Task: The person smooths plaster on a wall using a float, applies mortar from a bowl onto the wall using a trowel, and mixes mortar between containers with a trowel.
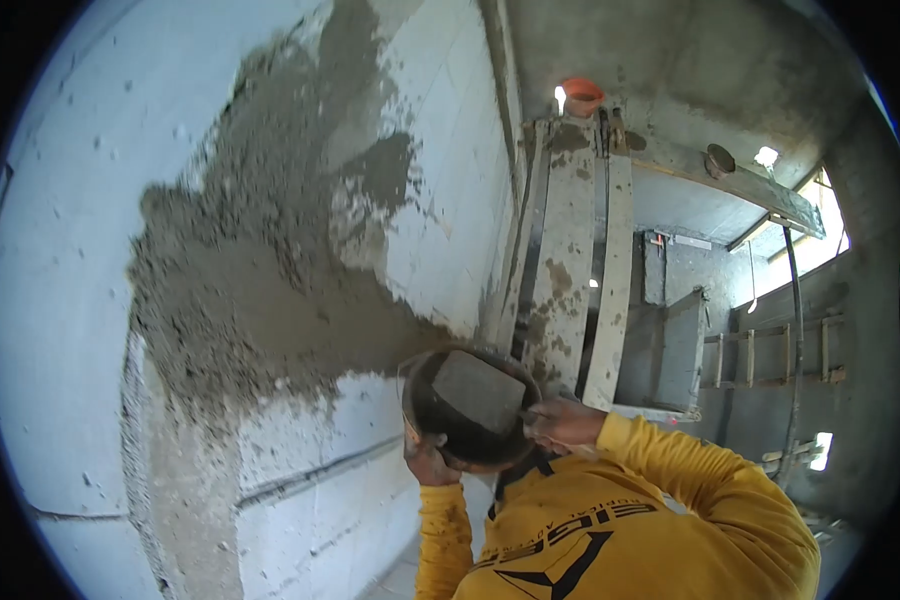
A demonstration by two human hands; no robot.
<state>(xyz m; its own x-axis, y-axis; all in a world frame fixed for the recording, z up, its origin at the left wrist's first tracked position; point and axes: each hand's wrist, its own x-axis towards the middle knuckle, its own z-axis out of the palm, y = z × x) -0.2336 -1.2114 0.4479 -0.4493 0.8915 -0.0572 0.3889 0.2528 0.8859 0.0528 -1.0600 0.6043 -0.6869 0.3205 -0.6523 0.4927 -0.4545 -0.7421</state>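
Both of my hands are closed on the rim of a dark, round bucket (pixel 417 400) that I hold in front of my chest, close to the wall. My left hand (pixel 430 462) grips its near left side. On the right side my right hand (pixel 567 424) is wrapped over the rim, its fingers partly hidden. A flat grey rectangular piece (pixel 478 392) lies across the inside of the bucket; I cannot tell its kind. Wet grey mortar (pixel 280 290) is spread rough and uneven over the pale block wall (pixel 315 500) beside the bucket.
Mortar-spotted scaffold planks (pixel 567 240) run away beside the wall, with gaps between them. An orange bucket (pixel 581 95) is at their far end. A small dark bucket (pixel 718 161) sits on a cross beam (pixel 670 160). A wooden ladder (pixel 785 355) is at the right.
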